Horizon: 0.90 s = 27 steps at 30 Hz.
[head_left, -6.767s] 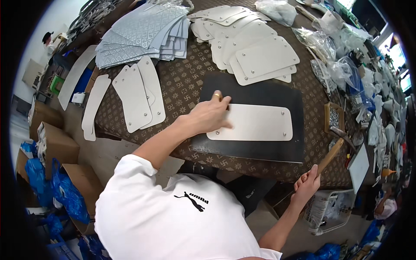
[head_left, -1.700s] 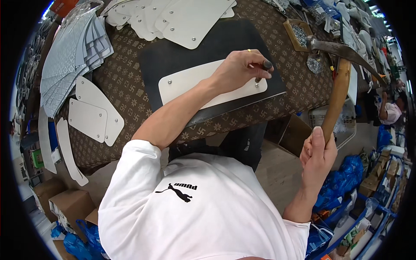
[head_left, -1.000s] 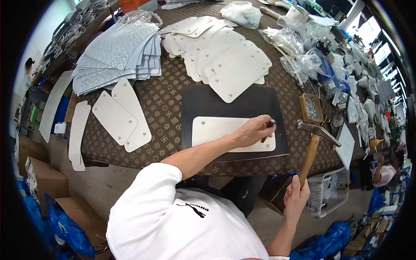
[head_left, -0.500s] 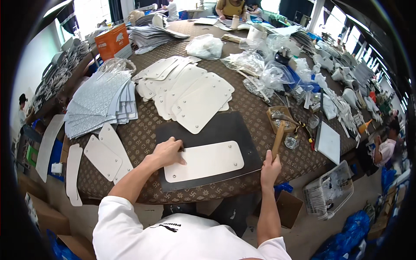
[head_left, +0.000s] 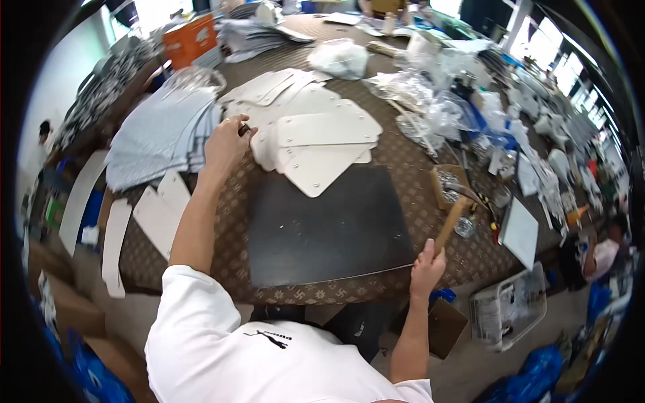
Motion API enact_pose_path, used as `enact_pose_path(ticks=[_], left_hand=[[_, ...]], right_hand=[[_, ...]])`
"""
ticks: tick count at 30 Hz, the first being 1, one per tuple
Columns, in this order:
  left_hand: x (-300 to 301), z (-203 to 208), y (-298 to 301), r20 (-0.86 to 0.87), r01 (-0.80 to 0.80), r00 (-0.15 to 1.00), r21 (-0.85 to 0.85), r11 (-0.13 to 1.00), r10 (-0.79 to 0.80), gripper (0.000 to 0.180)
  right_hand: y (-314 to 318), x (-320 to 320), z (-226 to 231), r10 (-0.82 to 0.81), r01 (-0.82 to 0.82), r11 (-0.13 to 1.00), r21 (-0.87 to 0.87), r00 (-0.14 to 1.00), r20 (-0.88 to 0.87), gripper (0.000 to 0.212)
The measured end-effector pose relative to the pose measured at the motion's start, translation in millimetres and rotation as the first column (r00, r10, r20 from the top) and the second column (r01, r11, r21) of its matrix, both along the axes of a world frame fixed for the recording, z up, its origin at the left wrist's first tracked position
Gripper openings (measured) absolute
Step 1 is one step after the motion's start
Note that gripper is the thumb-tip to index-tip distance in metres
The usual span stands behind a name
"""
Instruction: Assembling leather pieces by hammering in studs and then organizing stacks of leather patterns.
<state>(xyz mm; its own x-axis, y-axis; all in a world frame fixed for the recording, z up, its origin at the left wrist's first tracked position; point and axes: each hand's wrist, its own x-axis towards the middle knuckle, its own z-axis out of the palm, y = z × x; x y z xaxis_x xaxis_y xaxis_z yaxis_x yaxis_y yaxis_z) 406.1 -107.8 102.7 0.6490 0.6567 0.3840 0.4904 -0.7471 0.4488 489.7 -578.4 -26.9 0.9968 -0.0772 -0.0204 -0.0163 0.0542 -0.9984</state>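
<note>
My right hand [head_left: 428,270] is closed round the wooden handle of a hammer [head_left: 450,225], its head over a small box of metal bits [head_left: 447,185]. My left hand [head_left: 228,140] is reached forward, fingers closed on a small dark piece [head_left: 243,129] too small to make out. It sits between a fanned stack of pale blue-grey sheets [head_left: 144,144] and a pile of white panels [head_left: 312,168] with metal studs near their corners. One white panel [head_left: 329,127] lies crosswise on the pile. In front of me lies a black mat [head_left: 329,235] with a few tiny specks on it.
Longer white pieces [head_left: 158,218] lie at the table's left. Clear plastic bags [head_left: 430,107] crowd the right side. A white flat block [head_left: 517,232] rests near the right edge, above a white plastic basket [head_left: 507,305]. An orange box [head_left: 190,41] stands at the back left.
A white panel has left the black mat and now lies on the pile. My left hand has moved forward and left. The hammer stays in my right hand, which has shifted slightly down and right.
</note>
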Motion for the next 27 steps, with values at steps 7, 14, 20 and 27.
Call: enact_pose_path(ticks=[7, 14, 20, 27], left_hand=[[-223.7, -61.2, 33.7, -0.420, -0.673, 0.678, -0.023, 0.740, 0.604, 0.076], [-277.0, -84.0, 12.6, -0.461, -0.787, 0.582, -0.115, 0.606, 0.669, 0.103], [-306.7, -105.9, 70.0, -0.324, -0.691, 0.722, -0.294, 0.660, 0.612, 0.062], [-349.9, -107.6, 53.1, 0.175, -0.623, 0.763, -0.062, 0.780, 0.623, 0.032]], right_hand=[[-2.6, -1.5, 16.2, -0.124, 0.117, 0.983, -0.141, 0.991, -0.041, 0.034], [24.7, -6.4, 24.8, -0.156, 0.168, 0.912, -0.374, 0.986, 0.063, 0.037], [-1.2, -5.8, 10.6, -0.149, 0.141, 0.973, -0.182, 0.988, -0.033, 0.032], [5.6, -2.3, 10.2, -0.045, 0.045, 0.999, -0.009, 0.999, -0.012, 0.028]])
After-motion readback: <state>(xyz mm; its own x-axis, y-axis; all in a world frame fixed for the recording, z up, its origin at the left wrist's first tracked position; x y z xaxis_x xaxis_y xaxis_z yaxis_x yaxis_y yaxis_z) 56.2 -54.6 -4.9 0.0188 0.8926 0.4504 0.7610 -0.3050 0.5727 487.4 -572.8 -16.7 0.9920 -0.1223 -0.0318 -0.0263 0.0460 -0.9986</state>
